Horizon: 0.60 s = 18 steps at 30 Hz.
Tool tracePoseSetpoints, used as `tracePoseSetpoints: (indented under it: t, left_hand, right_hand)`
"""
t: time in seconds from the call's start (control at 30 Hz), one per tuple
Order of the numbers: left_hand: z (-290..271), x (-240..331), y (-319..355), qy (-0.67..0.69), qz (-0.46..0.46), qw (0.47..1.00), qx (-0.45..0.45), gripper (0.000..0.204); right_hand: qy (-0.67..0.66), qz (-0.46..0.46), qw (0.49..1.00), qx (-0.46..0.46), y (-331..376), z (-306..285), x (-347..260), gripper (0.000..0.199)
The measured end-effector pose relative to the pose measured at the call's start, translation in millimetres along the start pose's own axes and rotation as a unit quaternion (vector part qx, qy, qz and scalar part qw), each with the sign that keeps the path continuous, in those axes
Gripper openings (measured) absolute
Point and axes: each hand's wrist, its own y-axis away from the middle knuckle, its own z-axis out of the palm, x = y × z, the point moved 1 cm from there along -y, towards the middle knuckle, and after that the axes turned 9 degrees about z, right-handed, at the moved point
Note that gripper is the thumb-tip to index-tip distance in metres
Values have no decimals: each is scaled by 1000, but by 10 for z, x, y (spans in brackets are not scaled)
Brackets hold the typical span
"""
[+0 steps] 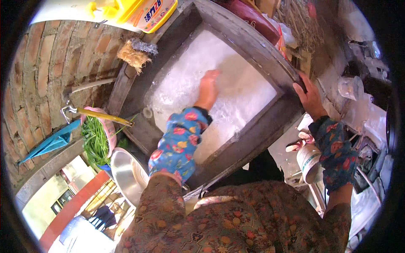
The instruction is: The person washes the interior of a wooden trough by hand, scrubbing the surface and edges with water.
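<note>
A dark, stone-like rectangular sink [270,120] fills the middle of the view. Pale water [181,80] in it looks splashed and rippled. My left hand [207,88] reaches over the basin at or just above the water. Its fingers are smeared by motion, and nothing nameable shows in them. At the sink's right corner, my right hand [311,96] grips the rim, thumb on top and fingers along the outer edge. Blue flowered sleeve covers are on both forearms.
Left of the sink are a tap [69,110], green leafy vegetables [93,141] in a pink basket, and a metal basin [126,173]. A fibre scrubber [131,55] lies on the far-left ledge near a yellow jug [147,14]. A bucket [310,162] stands at the right.
</note>
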Motion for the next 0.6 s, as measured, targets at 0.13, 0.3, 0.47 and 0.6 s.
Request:
tracePoseSetpoints:
  t: [0.13,0.3,0.47,0.6]
  left_hand:
    - [523,137,-302,-112,115,982,-102,34]
    - [326,-23,-166,-269,39,938,-213,60]
    - [-629,-615,493,-360,-196,877,-251,77]
    - [-1552,-1149,1506,-381,-324,838,-218,77]
  right_hand:
    - [-13,38,999,-15,-4,57,-64,41]
    - [20,30,999,8,19,82,-1,41]
    - [-3,47,999,-1,10,38,-42,41]
    - [-31,22,999,-20,-91,68,-166,41]
